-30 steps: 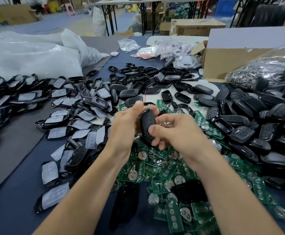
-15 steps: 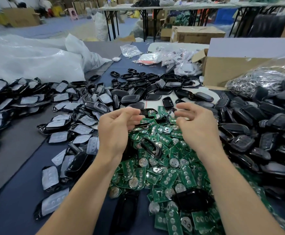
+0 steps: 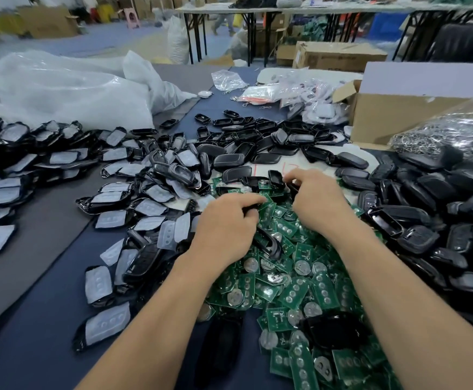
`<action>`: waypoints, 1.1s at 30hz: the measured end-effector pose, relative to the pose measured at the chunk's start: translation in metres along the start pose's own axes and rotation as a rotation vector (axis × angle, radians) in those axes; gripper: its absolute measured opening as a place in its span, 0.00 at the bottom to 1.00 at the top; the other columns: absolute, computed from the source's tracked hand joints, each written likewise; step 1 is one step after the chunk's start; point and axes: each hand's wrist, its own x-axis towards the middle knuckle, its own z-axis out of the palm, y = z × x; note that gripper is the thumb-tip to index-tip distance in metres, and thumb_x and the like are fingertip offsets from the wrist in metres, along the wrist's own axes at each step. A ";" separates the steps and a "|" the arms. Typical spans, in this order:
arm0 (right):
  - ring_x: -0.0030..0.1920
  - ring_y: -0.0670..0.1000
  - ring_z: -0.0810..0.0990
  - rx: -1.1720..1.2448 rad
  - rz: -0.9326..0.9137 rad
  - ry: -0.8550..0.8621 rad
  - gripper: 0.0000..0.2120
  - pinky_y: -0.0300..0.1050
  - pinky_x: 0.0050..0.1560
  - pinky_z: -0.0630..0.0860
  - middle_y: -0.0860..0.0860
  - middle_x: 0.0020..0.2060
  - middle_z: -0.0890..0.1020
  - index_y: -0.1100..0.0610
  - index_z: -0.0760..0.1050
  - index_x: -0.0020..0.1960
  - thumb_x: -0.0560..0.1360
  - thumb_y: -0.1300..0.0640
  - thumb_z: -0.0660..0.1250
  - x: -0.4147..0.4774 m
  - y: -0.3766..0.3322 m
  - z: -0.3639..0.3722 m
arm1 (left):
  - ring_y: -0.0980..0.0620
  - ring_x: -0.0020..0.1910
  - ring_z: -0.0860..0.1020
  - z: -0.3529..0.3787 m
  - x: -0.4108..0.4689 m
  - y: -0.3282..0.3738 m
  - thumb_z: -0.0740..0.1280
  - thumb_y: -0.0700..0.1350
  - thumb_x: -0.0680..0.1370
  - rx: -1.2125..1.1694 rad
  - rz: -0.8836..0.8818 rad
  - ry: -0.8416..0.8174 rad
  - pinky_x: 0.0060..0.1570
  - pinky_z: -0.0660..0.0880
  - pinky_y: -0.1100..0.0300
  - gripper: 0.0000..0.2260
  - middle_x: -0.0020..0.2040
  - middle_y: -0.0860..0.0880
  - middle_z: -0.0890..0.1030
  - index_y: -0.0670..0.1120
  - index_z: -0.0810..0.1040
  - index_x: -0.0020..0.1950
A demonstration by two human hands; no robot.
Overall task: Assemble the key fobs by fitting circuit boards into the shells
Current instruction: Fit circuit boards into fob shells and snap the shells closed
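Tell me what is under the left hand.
Under the left hand lies the pile of green circuit boards; a black shell pokes out beside it. Whatever its curled fingers cover is hidden.

Green circuit boards lie heaped near the table's near edge. Black shells are piled along its right side, some open side up.

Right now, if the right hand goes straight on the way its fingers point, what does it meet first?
The right hand points forward and slightly left. First in that line is the open black shell, just off its fingertips at the far edge of the board pile. It may already be touching it, as depth is unclear here.
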 end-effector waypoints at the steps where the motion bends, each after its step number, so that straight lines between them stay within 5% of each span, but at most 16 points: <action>1: 0.49 0.54 0.75 0.017 0.004 -0.005 0.26 0.47 0.48 0.74 0.52 0.57 0.80 0.46 0.80 0.61 0.73 0.72 0.62 -0.005 0.000 -0.002 | 0.60 0.25 0.74 0.001 0.000 0.000 0.65 0.46 0.83 0.023 -0.023 -0.012 0.27 0.69 0.66 0.15 0.44 0.61 0.85 0.63 0.84 0.63; 3: 0.47 0.53 0.80 0.112 0.023 0.050 0.24 0.49 0.46 0.79 0.50 0.54 0.83 0.46 0.81 0.55 0.74 0.72 0.61 -0.018 0.000 -0.011 | 0.58 0.22 0.72 0.000 0.001 -0.001 0.66 0.47 0.83 0.026 -0.040 0.017 0.24 0.68 0.62 0.14 0.36 0.59 0.84 0.63 0.85 0.61; 5: 0.39 0.46 0.80 0.227 0.019 0.204 0.23 0.47 0.44 0.81 0.46 0.51 0.86 0.45 0.82 0.53 0.77 0.72 0.61 -0.036 -0.003 -0.020 | 0.58 0.29 0.77 -0.001 0.001 0.000 0.66 0.45 0.84 0.058 -0.032 0.074 0.28 0.70 0.70 0.13 0.41 0.58 0.86 0.61 0.86 0.60; 8: 0.35 0.34 0.78 0.349 -0.023 0.350 0.20 0.33 0.50 0.78 0.42 0.50 0.86 0.44 0.84 0.55 0.78 0.68 0.67 -0.068 -0.006 -0.022 | 0.50 0.57 0.79 0.000 -0.003 0.004 0.66 0.42 0.84 0.261 0.019 0.208 0.62 0.71 0.60 0.14 0.57 0.53 0.87 0.56 0.86 0.61; 10: 0.43 0.31 0.81 0.435 -0.033 0.349 0.19 0.21 0.51 0.72 0.39 0.47 0.86 0.44 0.85 0.51 0.76 0.69 0.70 -0.086 -0.008 -0.019 | 0.52 0.64 0.76 0.000 -0.008 0.009 0.69 0.44 0.82 0.257 0.093 0.261 0.71 0.64 0.57 0.11 0.61 0.53 0.85 0.55 0.86 0.62; 12: 0.46 0.33 0.83 0.580 -0.011 0.322 0.18 0.22 0.50 0.73 0.36 0.41 0.86 0.43 0.85 0.48 0.73 0.68 0.74 -0.096 -0.009 -0.016 | 0.60 0.63 0.79 -0.001 -0.013 0.016 0.73 0.50 0.79 0.078 0.152 0.233 0.69 0.68 0.65 0.13 0.60 0.58 0.86 0.56 0.85 0.63; 15: 0.42 0.40 0.86 0.813 0.036 0.343 0.17 0.36 0.46 0.82 0.38 0.39 0.87 0.43 0.85 0.45 0.72 0.66 0.77 -0.100 -0.015 -0.014 | 0.70 0.56 0.81 0.003 -0.023 0.029 0.74 0.53 0.74 -0.402 0.141 0.031 0.58 0.74 0.74 0.17 0.54 0.67 0.85 0.60 0.84 0.63; 18: 0.38 0.47 0.87 1.041 0.053 0.293 0.16 0.40 0.41 0.82 0.49 0.37 0.88 0.49 0.86 0.44 0.73 0.71 0.73 -0.098 -0.017 -0.011 | 0.63 0.61 0.82 0.011 -0.025 0.033 0.75 0.42 0.77 -0.645 0.070 -0.084 0.61 0.79 0.62 0.18 0.60 0.59 0.86 0.55 0.83 0.66; 23: 0.40 0.53 0.88 1.331 0.077 0.211 0.18 0.41 0.44 0.83 0.56 0.40 0.88 0.55 0.86 0.44 0.75 0.76 0.67 -0.092 -0.019 -0.015 | 0.51 0.52 0.87 0.001 -0.017 0.030 0.67 0.29 0.80 -0.883 -0.048 -0.042 0.46 0.84 0.60 0.19 0.53 0.52 0.89 0.53 0.84 0.58; 25: 0.43 0.50 0.88 1.239 0.068 0.244 0.19 0.41 0.46 0.84 0.52 0.41 0.89 0.52 0.86 0.45 0.76 0.75 0.66 -0.092 -0.016 -0.016 | 0.51 0.51 0.88 -0.005 -0.013 0.026 0.67 0.29 0.80 -0.853 -0.050 0.017 0.46 0.84 0.59 0.18 0.52 0.51 0.89 0.51 0.85 0.58; 28: 0.57 0.41 0.83 0.559 -0.009 0.160 0.17 0.46 0.65 0.79 0.42 0.55 0.86 0.44 0.83 0.61 0.79 0.62 0.70 -0.093 -0.008 -0.013 | 0.52 0.49 0.88 -0.015 -0.006 0.017 0.68 0.30 0.80 -0.850 -0.117 0.104 0.45 0.84 0.59 0.15 0.50 0.49 0.89 0.46 0.86 0.58; 30: 0.73 0.50 0.70 0.196 -0.026 -0.059 0.24 0.53 0.77 0.66 0.46 0.67 0.77 0.40 0.71 0.75 0.81 0.52 0.69 -0.095 -0.009 -0.009 | 0.53 0.45 0.87 -0.018 -0.004 0.015 0.68 0.30 0.80 -0.891 -0.183 0.145 0.40 0.83 0.61 0.12 0.48 0.48 0.89 0.43 0.85 0.59; 33: 0.72 0.57 0.67 0.158 -0.011 -0.077 0.22 0.57 0.75 0.66 0.52 0.65 0.75 0.43 0.72 0.74 0.81 0.49 0.68 -0.094 -0.014 -0.004 | 0.51 0.40 0.86 -0.017 -0.003 0.014 0.69 0.32 0.80 -0.906 -0.255 0.214 0.32 0.79 0.64 0.11 0.47 0.45 0.88 0.43 0.84 0.58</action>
